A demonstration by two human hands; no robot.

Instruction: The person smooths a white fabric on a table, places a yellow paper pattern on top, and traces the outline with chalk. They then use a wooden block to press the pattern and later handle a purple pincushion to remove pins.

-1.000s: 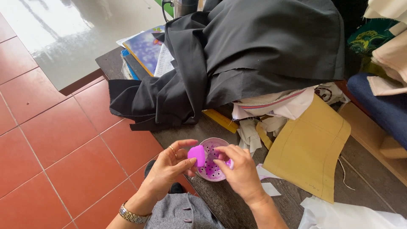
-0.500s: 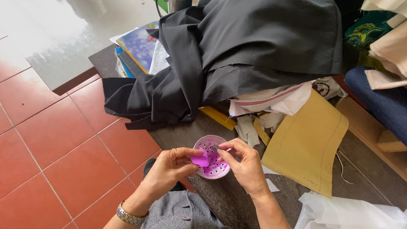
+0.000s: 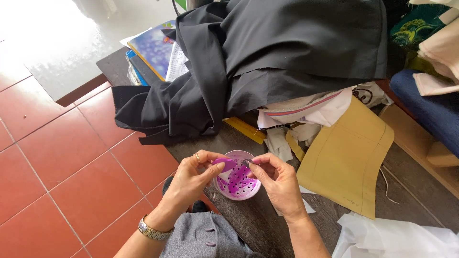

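Low in the middle of the frame we have one small round purple dish (image 3: 237,184), dotted with dark specks, sitting at the near edge of the dark desk (image 3: 248,222). Our left hand (image 3: 191,180) comes in from the lower left, thumb and forefinger pressed on a purple piece (image 3: 224,164) right over the dish's rim. Our right hand (image 3: 277,180) meets it from the other side, fingertips pinched on something tiny and dark (image 3: 246,163); what it is, we cannot tell. By the look of it, we are in the middle of picking or fitting a small item at the dish, and the next move would call for steady fingertips and a firm hold on that purple piece.

Widening out: one yellow ruler (image 3: 245,130) pokes from under the cloth just above the dish. One tan paper pattern piece (image 3: 346,160) lies to the right, white fabric (image 3: 397,239) in the lower right corner. A big black cloth (image 3: 267,57) heaps across the top of the frame, with a stack of books (image 3: 153,52) at its upper left edge. Red floor tiles (image 3: 62,167) fill the left side. One gold wristwatch (image 3: 152,231), one ring (image 3: 197,156), both on the left.
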